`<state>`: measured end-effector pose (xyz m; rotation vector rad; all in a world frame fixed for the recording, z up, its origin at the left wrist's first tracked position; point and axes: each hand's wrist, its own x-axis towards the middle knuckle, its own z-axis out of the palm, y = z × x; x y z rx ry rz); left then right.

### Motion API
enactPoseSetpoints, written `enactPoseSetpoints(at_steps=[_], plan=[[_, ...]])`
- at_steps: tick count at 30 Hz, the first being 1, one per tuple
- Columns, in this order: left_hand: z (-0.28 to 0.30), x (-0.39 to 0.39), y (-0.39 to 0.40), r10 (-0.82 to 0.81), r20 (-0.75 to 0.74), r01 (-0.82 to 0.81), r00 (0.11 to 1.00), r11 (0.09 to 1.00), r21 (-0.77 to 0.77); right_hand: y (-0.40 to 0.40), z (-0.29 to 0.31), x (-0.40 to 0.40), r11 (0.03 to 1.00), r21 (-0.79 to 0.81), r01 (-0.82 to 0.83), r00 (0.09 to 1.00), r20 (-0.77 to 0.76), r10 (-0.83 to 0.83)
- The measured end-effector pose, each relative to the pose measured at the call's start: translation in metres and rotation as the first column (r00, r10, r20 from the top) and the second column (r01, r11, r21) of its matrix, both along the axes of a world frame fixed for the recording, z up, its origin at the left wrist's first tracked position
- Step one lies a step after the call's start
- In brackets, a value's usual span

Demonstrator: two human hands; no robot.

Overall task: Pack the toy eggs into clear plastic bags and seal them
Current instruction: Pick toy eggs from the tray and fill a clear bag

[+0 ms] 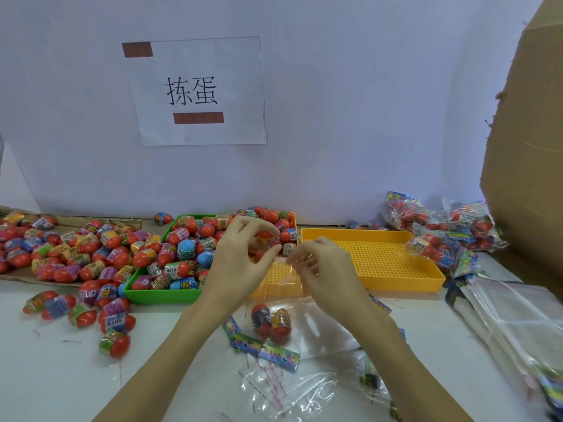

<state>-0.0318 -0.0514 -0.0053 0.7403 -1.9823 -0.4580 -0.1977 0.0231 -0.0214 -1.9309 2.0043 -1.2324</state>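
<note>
Two bare hands work at the mouth of a clear plastic bag (304, 318) raised over a white counter (61, 376). The left hand (240, 263) has its fingers curled, thumb and fingertips pinching the bag's upper edge. The right hand (323, 269) pinches the same edge just beside it, fingers bent inward. Hanging below the hands, two toy eggs (271, 322) sit side by side inside the bag, each with a red end and a bright printed wrapper.

The film looks thin, limp and slippery, so it is probably best taken by its rim, both hands keeping the opening spread or folding it flat for sealing. The eggs appear light, hard and smooth, likely to roll if tipped out.

Behind the left hand, a green tray (158, 295) is heaped with more eggs. Behind the right hand lies a perforated yellow tray (380, 260). Loose eggs (76, 254) are strewn across the counter's left side. On the right sit filled bags (441, 236), a stack of unused clear bags (518, 318), and a cardboard box (530, 147). A paper sign (195, 89) hangs on the wall.
</note>
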Motion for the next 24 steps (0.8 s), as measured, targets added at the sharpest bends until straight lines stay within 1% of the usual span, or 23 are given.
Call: enactPoseSetpoints(at_steps=[2, 4, 7, 11, 13, 15, 19, 24], plan=[[0.000, -0.001, 0.001, -0.007, -0.060, 0.007, 0.998, 1.000, -0.010, 0.001, 0.001, 0.002, 0.999, -0.045, 0.016, 0.999, 0.031, -0.015], [0.002, -0.001, 0.001, -0.031, -0.120, 0.026, 0.992, 0.999, -0.045, 0.002, 0.005, 0.002, 0.992, -0.119, 0.037, 0.995, 0.101, -0.025], [0.004, -0.003, 0.003, -0.082, -0.140, 0.063, 0.987, 0.989, -0.135, 0.003, 0.011, 0.001, 0.978, -0.205, 0.032, 0.985, 0.173, 0.004], [0.003, -0.005, 0.008, -0.079, -0.130, 0.033, 0.988, 0.945, -0.327, 0.005, 0.015, 0.002, 0.958, -0.288, 0.005, 0.990, 0.136, 0.035], [0.003, -0.006, 0.009, -0.066, -0.111, 0.021, 0.992, 0.931, -0.364, 0.006, 0.016, 0.003, 0.944, -0.330, -0.003, 0.994, 0.098, 0.038], [0.004, -0.007, 0.012, -0.051, -0.098, 0.017, 0.994, 0.945, -0.327, 0.007, 0.017, 0.005, 0.929, -0.369, 0.002, 0.997, 0.077, 0.029], [0.006, -0.008, 0.015, -0.047, -0.098, 0.023, 0.994, 0.972, -0.233, 0.007, 0.019, 0.008, 0.910, -0.406, 0.079, 0.991, 0.133, -0.027], [0.010, -0.005, 0.015, -0.134, -0.051, 0.127, 0.990, 0.983, -0.132, 0.008, 0.020, 0.008, 0.904, -0.395, 0.160, 0.980, 0.172, -0.099]])
